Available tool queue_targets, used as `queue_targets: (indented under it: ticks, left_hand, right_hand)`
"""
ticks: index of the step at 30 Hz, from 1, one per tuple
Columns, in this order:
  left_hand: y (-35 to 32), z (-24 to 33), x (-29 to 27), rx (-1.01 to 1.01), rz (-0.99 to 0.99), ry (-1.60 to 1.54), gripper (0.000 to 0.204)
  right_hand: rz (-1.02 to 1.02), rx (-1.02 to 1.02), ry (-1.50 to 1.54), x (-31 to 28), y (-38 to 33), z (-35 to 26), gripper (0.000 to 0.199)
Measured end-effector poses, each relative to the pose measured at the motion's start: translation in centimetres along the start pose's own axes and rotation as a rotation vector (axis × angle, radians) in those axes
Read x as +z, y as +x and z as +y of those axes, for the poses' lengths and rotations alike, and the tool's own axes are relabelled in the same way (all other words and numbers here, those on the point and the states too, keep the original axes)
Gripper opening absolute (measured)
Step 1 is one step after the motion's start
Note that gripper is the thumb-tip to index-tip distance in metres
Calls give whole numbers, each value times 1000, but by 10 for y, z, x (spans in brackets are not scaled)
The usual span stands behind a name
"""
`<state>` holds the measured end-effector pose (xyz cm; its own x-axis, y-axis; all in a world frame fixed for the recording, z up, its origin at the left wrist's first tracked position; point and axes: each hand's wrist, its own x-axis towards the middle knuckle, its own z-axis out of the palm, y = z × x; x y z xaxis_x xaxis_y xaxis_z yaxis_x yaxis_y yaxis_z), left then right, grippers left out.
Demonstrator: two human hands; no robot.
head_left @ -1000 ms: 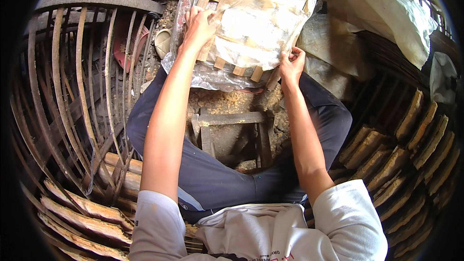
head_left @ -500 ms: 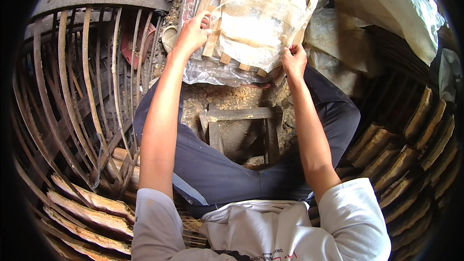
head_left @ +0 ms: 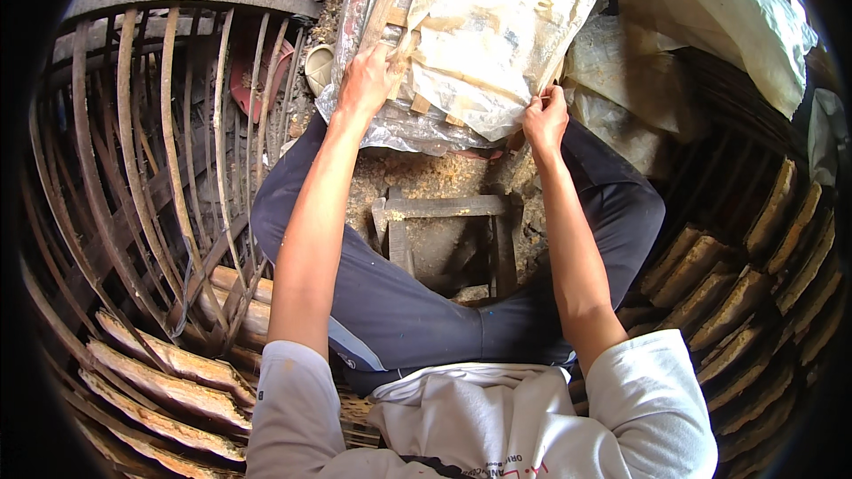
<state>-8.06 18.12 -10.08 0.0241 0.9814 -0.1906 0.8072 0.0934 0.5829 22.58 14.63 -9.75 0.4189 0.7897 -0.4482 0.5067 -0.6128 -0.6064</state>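
A translucent, creased plastic sheet (head_left: 479, 44) lies over a flat lattice of wooden slats (head_left: 383, 9), ahead of me. My left hand (head_left: 366, 82) is closed on the sheet's near left edge, beside the slats. On the opposite side my right hand (head_left: 546, 117) pinches the near right corner of the same sheet between thumb and fingers. Slat ends poke out below the sheet's near edge. Under the lattice, more crinkled clear plastic (head_left: 408, 140) spreads over whatever supports it, which I cannot see.
Between my knees stands a low wooden frame (head_left: 448, 207). Curved slatted bars (head_left: 169, 124) rise on the left, with a red object (head_left: 257, 80) behind them. Rough slabs are stacked in rows at lower left (head_left: 164, 372) and right (head_left: 710, 302). Loose plastic sheeting (head_left: 710, 9) hangs at upper right.
My left hand has moved right and slightly nearer, closing on the sheet's edge. The sheet's near left part now sits lower over the slats. My right hand keeps its pinch, barely shifted.
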Motion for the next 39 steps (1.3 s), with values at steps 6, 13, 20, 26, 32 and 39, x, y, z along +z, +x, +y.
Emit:
queue_targets:
  ticks: [6,13,20,26,32,39]
  left_hand:
    - [-22,7,-26,-160,-174,3,26]
    - [-38,-30,-43,-392,-333,-170,35]
    - [-27,-19,-47,-361,-186,-102,57]
    - [-25,1,-31,7,137,155,79]
    - [4,49,9,269,-149,368,69]
    - [4,27,50,97,-86,518,71]
  right_hand:
    - [49,-78,-71,5,-6,14,13]
    - [-26,-94,-97,0,-20,10,17]
    - [-91,-41,-117,2,-32,12,36]
    - [174,-252,-251,-8,-35,-8,57]
    - [80,-583,-395,32,8,-26,66]
    - [40,-672,-779,26,78,-26,55]
